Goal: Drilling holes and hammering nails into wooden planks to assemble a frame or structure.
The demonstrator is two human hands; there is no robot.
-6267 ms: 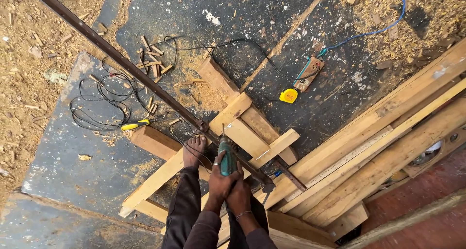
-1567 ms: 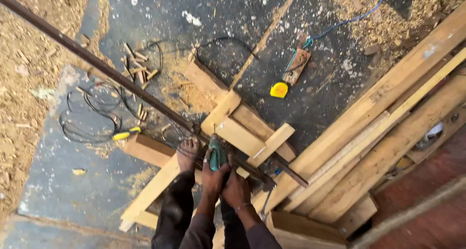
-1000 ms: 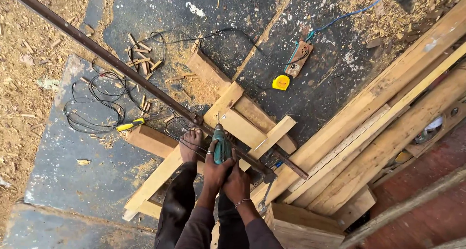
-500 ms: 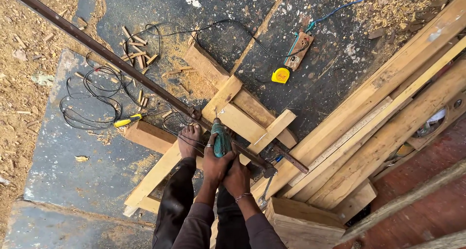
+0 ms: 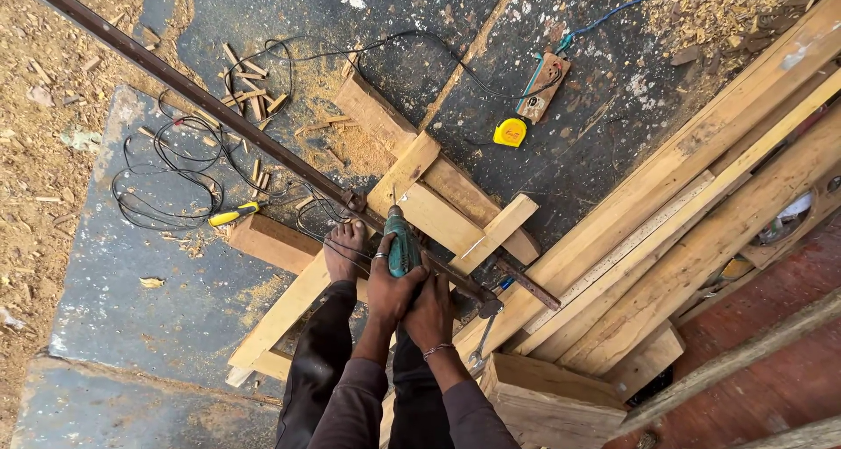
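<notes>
Both my hands grip a green power drill (image 5: 401, 239) that points down at a pale wooden board (image 5: 442, 217). My left hand (image 5: 392, 284) wraps the drill body, a ring on one finger. My right hand (image 5: 432, 311) clasps it from the right, a bracelet on the wrist. My bare foot (image 5: 343, 249) presses on a long plank (image 5: 289, 304) beside the drill. A long dark metal clamp bar (image 5: 219, 107) runs diagonally across the boards, right under the drill.
Black cable (image 5: 158, 173) loops on the dark floor by a yellow-handled screwdriver (image 5: 232, 214). A yellow tape measure (image 5: 510, 133) and a socket board (image 5: 543, 85) lie farther off. Long planks (image 5: 701, 186) are stacked on the right. Wood offcuts (image 5: 250, 85) and sawdust are scattered around.
My hands and the drill stay in the same grip on the board. The view has shifted slightly; nothing else has moved.
</notes>
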